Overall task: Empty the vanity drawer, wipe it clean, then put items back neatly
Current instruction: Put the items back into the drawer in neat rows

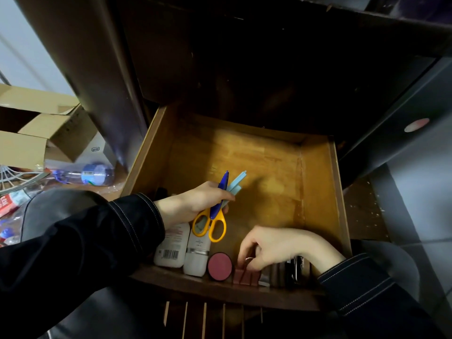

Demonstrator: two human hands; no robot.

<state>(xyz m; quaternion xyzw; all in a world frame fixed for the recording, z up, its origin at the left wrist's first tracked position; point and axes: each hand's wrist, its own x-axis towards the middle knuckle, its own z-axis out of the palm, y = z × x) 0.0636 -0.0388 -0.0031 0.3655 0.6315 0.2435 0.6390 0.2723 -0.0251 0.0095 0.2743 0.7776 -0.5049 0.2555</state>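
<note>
The wooden drawer (pixel 338 192) is pulled open. Its floor is bare from the centre toward 12 o'clock, and the things not yet taken out lie in a row along the front wall at 6 o'clock. The left hand (pixel 195 204), at 9 o'clock, has its fingers curled round the scissors (pixel 214 212) and some pale blue strips (pixel 236 183). The right hand (pixel 274 245), at 5 o'clock, pinches a pink clip (pixel 245 276) with its fingertips. Two white bottles (pixel 172 248) lie at 7 o'clock, with a round pink compact (pixel 219 266) just beside them. The bottles look light and smooth, perhaps slippery, so grasp them round the body. The clip seems small and stiff, so a pinch is enough.
</note>
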